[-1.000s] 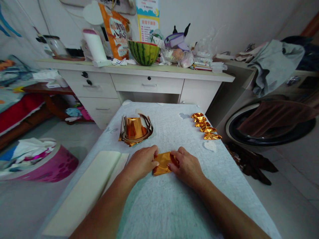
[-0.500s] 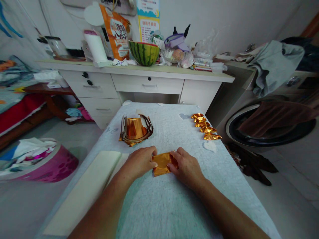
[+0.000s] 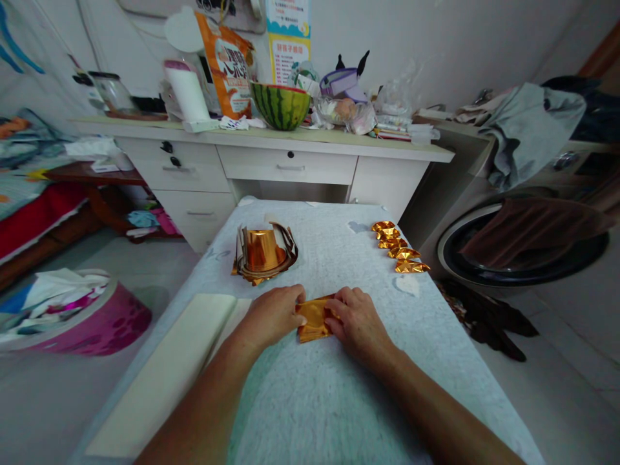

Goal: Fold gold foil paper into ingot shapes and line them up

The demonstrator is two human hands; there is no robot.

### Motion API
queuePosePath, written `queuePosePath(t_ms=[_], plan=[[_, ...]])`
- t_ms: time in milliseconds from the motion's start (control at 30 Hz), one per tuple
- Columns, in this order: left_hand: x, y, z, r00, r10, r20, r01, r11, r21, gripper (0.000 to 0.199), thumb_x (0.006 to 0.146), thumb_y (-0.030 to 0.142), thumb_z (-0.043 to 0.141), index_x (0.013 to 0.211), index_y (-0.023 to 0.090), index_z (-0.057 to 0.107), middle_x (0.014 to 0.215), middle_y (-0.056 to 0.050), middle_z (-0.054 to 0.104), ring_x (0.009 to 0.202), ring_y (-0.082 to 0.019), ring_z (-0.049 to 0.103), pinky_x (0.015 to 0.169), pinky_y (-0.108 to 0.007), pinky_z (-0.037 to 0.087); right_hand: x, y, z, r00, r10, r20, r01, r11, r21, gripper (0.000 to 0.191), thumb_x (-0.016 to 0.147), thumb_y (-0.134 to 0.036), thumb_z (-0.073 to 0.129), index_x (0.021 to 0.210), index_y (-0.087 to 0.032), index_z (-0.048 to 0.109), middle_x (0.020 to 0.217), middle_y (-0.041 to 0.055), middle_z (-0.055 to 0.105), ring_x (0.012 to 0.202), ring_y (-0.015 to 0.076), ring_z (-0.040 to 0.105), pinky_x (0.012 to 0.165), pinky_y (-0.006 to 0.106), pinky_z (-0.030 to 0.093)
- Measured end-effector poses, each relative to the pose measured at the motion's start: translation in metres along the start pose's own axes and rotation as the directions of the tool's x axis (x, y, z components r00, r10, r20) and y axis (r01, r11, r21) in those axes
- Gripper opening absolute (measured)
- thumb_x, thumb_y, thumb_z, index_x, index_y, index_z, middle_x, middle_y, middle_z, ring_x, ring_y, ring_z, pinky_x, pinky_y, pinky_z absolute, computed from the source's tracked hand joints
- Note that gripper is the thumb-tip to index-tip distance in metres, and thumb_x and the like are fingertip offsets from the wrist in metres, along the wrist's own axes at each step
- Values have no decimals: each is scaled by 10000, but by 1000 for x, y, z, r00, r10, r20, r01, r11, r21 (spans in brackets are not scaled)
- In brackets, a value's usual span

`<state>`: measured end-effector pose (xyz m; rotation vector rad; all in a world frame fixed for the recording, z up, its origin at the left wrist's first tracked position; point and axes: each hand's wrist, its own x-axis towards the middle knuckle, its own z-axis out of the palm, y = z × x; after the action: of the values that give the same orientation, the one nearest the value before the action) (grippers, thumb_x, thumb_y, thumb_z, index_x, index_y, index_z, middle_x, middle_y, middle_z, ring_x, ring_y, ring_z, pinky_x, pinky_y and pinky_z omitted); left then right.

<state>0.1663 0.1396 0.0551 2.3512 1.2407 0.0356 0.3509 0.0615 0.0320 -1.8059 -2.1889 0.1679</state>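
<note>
A creased piece of gold foil paper (image 3: 314,319) lies low over the cloth-covered table, between my two hands. My left hand (image 3: 275,314) pinches its left edge with thumb and fingers. On the other side my right hand (image 3: 357,321) grips the right part, its bent fingers covering that end. Beyond my left hand sits a bundle of curled gold foil sheets (image 3: 264,252) with pale backs. Several folded gold foil pieces (image 3: 393,243) form a slanting row at the table's far right.
A long pale folded sheet (image 3: 167,368) lies along the left of the table (image 3: 334,407). A pink bin (image 3: 113,323) stands on the floor at left. Behind are a white cabinet (image 3: 290,165) bearing a watermelon half (image 3: 279,106), and a washing machine (image 3: 448,239) at right.
My right hand has shifted slightly along the foil's upper right edge, its fingers a little further left. My left hand keeps its place. The view has turned very slightly.
</note>
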Motion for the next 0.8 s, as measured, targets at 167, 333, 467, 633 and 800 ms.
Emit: queuePosePath(t_ms=[167,333,467,633,800], plan=[[-1,1,6,985,103,-141,-105,994,-8,277,686,144,595,941,227,527,992,-17,565,957,-185,540,799,-270,390,0,-1,0,999,-2,43,1,1000,20,165,871,-253,590,1026,-233,642,1010,38,591,937,193,488,826,320,353],[0,6,8,977,209,-37,-211,975,-69,222,678,31,465,792,209,529,837,3,581,815,-151,549,693,-241,374,1,-2,-1,998,26,57,-26,1000,12,162,857,-230,588,1014,-212,625,1005,47,575,930,190,485,828,315,345],[0,9,8,973,227,25,-225,972,-72,183,723,67,445,781,207,549,776,9,586,722,-143,532,636,-250,347,1,-4,-1,997,42,64,-42,999,1,175,849,-248,593,1018,-209,612,1001,52,560,930,194,476,829,318,339],[-1,8,5,969,235,81,-222,964,-145,51,746,219,546,791,204,527,778,21,566,723,-142,519,620,-250,341,-2,-6,-1,998,40,48,-40,999,17,235,853,-322,590,1057,-204,590,1014,63,536,959,209,462,838,329,334],[1,7,4,971,201,128,-173,964,-202,182,666,249,634,797,204,515,793,32,548,733,-140,503,607,-244,336,-7,-11,-2,999,40,31,-41,999,5,330,831,-417,605,1085,-210,565,1040,69,515,968,227,448,839,346,329]])
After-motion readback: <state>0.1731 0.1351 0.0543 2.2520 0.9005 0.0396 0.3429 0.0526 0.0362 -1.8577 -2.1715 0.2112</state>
